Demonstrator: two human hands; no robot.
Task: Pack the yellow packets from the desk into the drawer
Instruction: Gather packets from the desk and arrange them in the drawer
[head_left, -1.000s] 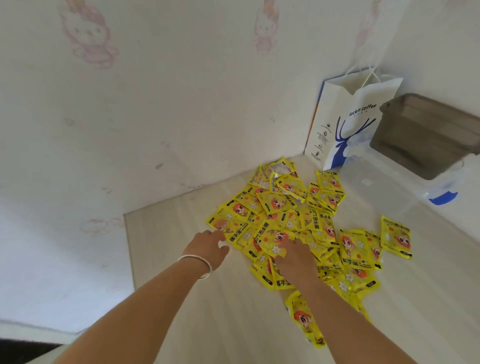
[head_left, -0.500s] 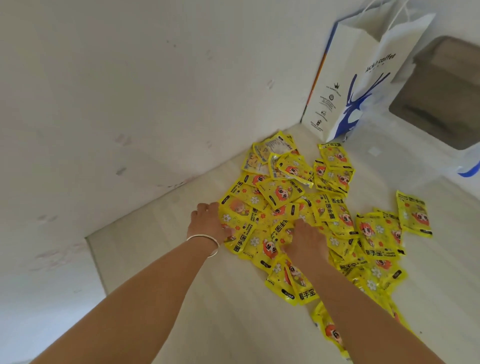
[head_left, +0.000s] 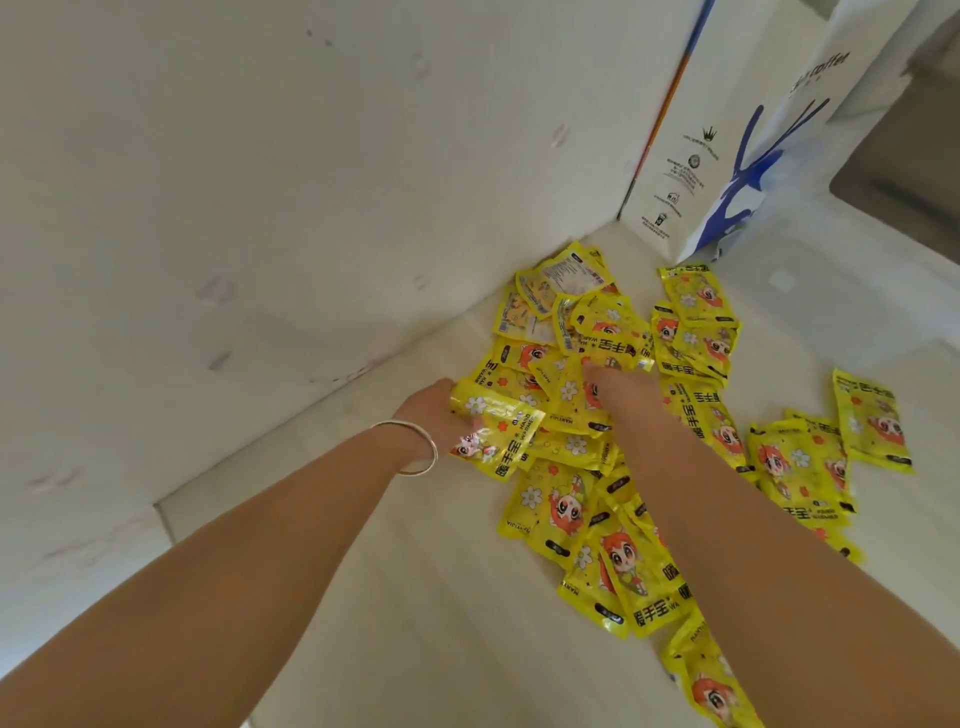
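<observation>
Many yellow packets (head_left: 618, 499) lie heaped on the desk (head_left: 415, 597) by the wall. Left hand (head_left: 431, 410) grips one packet (head_left: 496, 434) at the heap's left edge; right hand (head_left: 621, 387) reaches into the pile, fingers hidden, grip unclear. Far right stands a paper bag (head_left: 727, 156).

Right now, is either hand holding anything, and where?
Left hand grips one yellow packet by its left end. Right hand lies on the pile; grip unclear.

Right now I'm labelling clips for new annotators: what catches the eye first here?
A sprawl of yellow packets covers the desk near the wall corner. Both hands are in the pile: the left hand, bangled at the wrist, holds a packet; the right hand reaches into the middle. A white paper bag with blue print stands behind.
</observation>
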